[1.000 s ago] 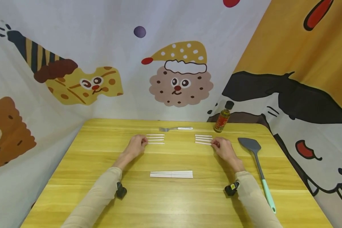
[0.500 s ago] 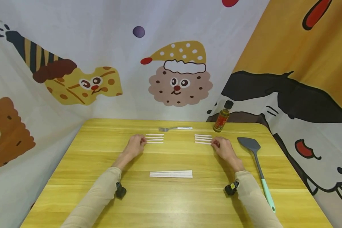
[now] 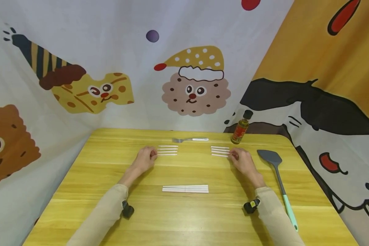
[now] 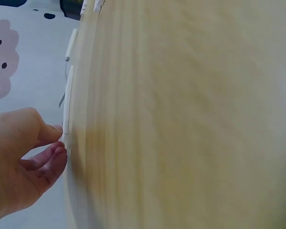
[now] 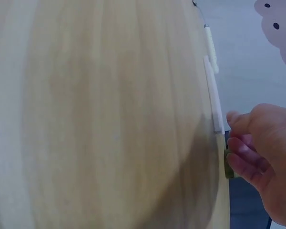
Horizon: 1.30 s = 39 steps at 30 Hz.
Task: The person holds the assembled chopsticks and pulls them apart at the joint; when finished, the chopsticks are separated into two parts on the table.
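Several short white sticks (image 3: 167, 148) lie side by side in the left group, near the back of the table. My left hand (image 3: 145, 159) is at their outer ends; in the left wrist view its thumb is right by one stick's end, with a small gap between thumb and fingers. A matching group of white sticks (image 3: 220, 150) lies to the right. My right hand (image 3: 241, 160) is at the outer ends of that group, its loosely bent fingers just off the sticks in the right wrist view. Longer white sticks (image 3: 185, 188) lie together in front, between the forearms.
A fork (image 3: 190, 139) with a white handle lies behind the short sticks. An oil bottle (image 3: 241, 127) stands at the back right. A grey spatula (image 3: 278, 177) with a mint handle lies right of my right arm. A printed curtain (image 3: 135, 51) hangs behind the table (image 3: 184, 222).
My left hand has drawn slightly left from the stick ends. My right hand has shifted very little. The sticks stay in place, and the head view has tilted slightly.
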Motion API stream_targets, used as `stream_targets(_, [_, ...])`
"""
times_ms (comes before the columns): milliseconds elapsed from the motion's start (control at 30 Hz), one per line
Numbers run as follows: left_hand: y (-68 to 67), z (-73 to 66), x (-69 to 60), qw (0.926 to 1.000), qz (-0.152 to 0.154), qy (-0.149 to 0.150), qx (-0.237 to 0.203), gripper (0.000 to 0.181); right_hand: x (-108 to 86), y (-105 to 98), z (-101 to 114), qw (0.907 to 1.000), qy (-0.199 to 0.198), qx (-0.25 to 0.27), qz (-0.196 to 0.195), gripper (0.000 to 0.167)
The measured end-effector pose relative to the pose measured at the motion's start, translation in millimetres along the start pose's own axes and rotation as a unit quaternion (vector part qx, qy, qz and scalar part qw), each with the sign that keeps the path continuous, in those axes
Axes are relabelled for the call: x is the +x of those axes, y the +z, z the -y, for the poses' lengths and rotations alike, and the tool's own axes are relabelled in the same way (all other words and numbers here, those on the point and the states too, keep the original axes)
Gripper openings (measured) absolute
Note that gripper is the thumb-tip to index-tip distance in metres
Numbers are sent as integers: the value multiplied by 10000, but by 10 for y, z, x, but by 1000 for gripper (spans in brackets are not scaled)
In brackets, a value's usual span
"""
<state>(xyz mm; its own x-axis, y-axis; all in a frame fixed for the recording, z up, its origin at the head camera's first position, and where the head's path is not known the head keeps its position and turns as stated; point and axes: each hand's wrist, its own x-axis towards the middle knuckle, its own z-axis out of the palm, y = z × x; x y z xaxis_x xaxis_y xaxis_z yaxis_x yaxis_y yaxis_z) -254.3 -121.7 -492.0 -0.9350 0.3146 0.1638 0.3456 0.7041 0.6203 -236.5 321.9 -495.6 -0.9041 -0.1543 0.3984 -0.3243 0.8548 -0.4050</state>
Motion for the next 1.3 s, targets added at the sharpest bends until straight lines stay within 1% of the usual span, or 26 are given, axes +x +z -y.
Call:
stream_targets(100, [-26, 3, -75, 10000, 10, 15, 14, 5, 4, -9, 11, 9999, -108, -71, -14, 7])
stream_targets(233, [-48, -18, -169, 9999, 66, -9, 89, 4, -7, 4, 5, 9997, -160, -192, 60, 6])
stream_targets(433, [-79, -89, -278, 9998, 123, 29, 158, 4, -40, 28, -28, 9997, -40, -235, 69, 7])
stream_targets(667, [-119, -207, -378, 9996, 143, 216, 126, 5, -34, 28, -26, 9995, 60, -249, 172, 6])
stream_targets(767, [-136, -280, -419, 9992, 261, 268, 99, 6, -36, 18, 5, 9998, 49, -179, 45, 7])
stream_targets(900, [-149, -400, -464, 9981, 535, 304, 94, 6, -30, -18, 91, 9998, -70, -68, -189, 9])
stream_targets(1000, [-144, -483, -493, 9969, 675, 410, 70, 6, -22, -58, 196, 9995, -238, 9, -193, 9])
stream_targets(1133, [-125, -568, -532, 9943, 822, 672, 57, 7, -44, -102, 372, 9988, -443, 179, 60, 9])
stream_targets(1200, [-114, -604, -552, 9923, 920, 818, 106, 7, -75, -111, 464, 9979, -539, 252, 264, 10])
stream_targets(1300, [-92, -644, -582, 9891, 1056, 1014, 148, 7, -130, -115, 615, 9948, -635, 430, 675, 11])
